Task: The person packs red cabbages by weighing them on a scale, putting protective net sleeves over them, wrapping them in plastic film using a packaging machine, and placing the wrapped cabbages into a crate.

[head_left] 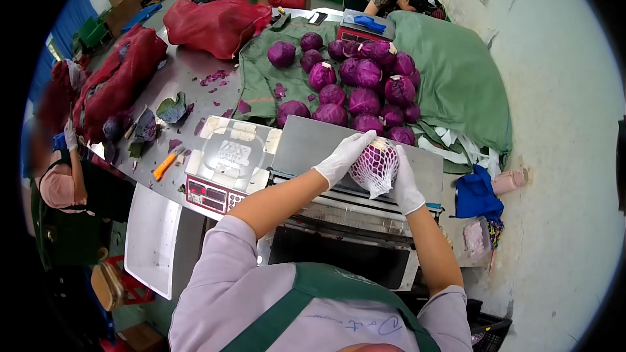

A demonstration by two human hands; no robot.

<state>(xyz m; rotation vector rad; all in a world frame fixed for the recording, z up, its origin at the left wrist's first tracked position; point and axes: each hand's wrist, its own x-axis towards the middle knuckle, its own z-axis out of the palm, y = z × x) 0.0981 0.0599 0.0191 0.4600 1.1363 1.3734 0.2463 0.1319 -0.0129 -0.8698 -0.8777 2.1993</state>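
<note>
1. The left hand (345, 158), in a white glove, is closed on the upper left of a cabbage (378, 150) wrapped in a white foam net (374, 179).
2. The right hand (407, 182), also gloved, grips the cabbage's right side, so it sits between both palms.
3. The cabbage is over the near edge of a steel plate (305, 142), at the table's near edge; I cannot tell whether it touches the plate.
4. Left of the plate, also along the table's near edge, stands a scale (219, 189) with a lit red display.
5. An orange-handled knife (165, 165) lies left of the scale, near that edge.
6. Beyond the plate, bare purple cabbages (362, 75) are heaped on green cloth (261, 72).
7. A red mesh sack (215, 26) lies by the table's far left corner.
</note>
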